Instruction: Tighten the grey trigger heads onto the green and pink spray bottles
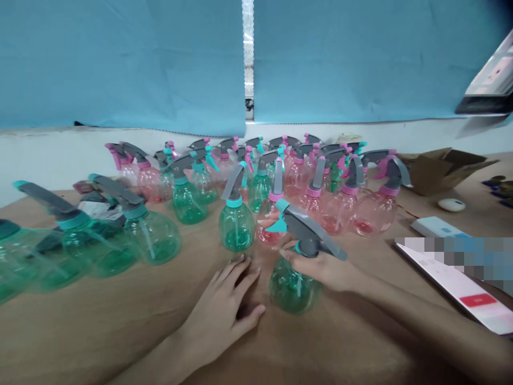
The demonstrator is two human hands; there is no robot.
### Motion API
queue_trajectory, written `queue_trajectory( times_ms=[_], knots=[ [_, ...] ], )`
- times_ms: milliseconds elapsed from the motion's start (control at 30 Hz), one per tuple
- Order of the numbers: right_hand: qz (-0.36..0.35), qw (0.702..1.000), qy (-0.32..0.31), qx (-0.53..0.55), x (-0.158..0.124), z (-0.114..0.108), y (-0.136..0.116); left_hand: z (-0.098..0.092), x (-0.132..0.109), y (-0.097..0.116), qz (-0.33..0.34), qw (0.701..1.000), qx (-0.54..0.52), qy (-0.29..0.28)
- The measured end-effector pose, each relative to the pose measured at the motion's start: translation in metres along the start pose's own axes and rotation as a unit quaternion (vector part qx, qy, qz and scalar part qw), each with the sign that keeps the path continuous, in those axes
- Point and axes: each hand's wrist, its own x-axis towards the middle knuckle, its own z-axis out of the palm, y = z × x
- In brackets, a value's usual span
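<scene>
My right hand (316, 267) is wrapped round the neck of a green spray bottle (294, 291), whose grey and turquoise trigger head rises above the fingers. The bottle tilts slightly, and I cannot tell whether its base touches the table. To its left, my left hand (232, 299) lies on the table with fingers spread and nothing in it. Just beyond those fingertips another green spray bottle (236, 230) stands upright. A pink spray bottle (269, 216) behind my right hand is partly covered by its fingers.
Several green bottles (152, 235) line the left side; more pink and green ones (296, 179) crowd the back by the wall. On the right are a phone (444, 283), a white-and-blue box (438, 227), a white mouse-shaped object (451, 205) and brown cardboard (436, 171). Blue cloth (120, 64) hangs behind.
</scene>
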Motion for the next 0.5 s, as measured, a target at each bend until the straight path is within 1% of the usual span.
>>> queue_trajectory(
  times_ms=[67, 133, 300, 500],
  knots=[
    [0.009, 1.000, -0.006, 0.015, 0.0000, 0.0001, -0.0008, -0.0008, -0.0001, 0.0007, 0.004, 1.000, -0.001, 0.001],
    [0.014, 1.000, 0.000, 0.011, -0.0007, 0.0002, -0.0001, -0.0010, -0.0006, 0.0011, 0.008, 1.000, -0.002, 0.006],
    [0.031, 0.999, 0.013, -0.034, -0.0023, -0.0006, 0.0012, 0.0005, -0.0021, 0.0010, 0.010, 1.000, -0.007, 0.014],
    [0.016, 1.000, 0.011, -0.023, -0.0026, -0.0012, -0.0006, 0.0002, -0.0027, 0.0010, 0.014, 1.000, -0.015, 0.017]
  ],
)
